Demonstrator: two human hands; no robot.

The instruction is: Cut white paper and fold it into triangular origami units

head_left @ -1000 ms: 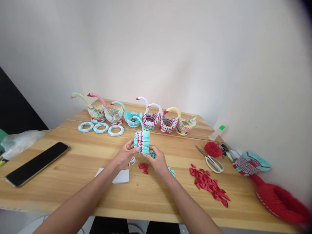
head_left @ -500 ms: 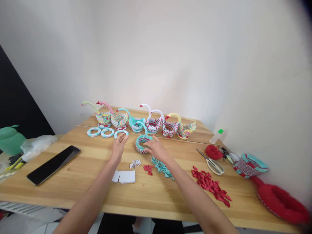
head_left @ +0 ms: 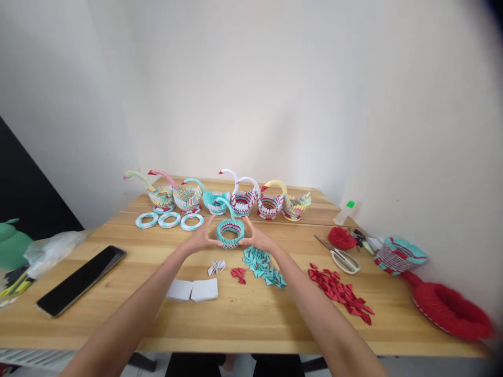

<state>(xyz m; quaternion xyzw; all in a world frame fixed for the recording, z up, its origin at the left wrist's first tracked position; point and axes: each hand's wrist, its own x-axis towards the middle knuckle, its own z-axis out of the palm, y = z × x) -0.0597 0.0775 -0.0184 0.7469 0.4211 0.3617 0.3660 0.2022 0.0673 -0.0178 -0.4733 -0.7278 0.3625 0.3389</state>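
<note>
- Left arm (head_left: 143, 306) reaches in from seven o'clock, right arm (head_left: 314, 309) from five.
- Left hand (head_left: 201, 237) open, thumb toward three o'clock.
- Right hand (head_left: 256, 235) open, thumb toward nine.

The head camera looks forward and down from the table's near side, close above the table (head_left: 251, 327); farthest right seems blurred.

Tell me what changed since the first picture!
The turquoise-rimmed paper ring, held tipped sideways before, came down flat onto the table. The left hand let go, then returned; now it and the right hand curve around the ring. The scissors and phone stayed put.
</note>
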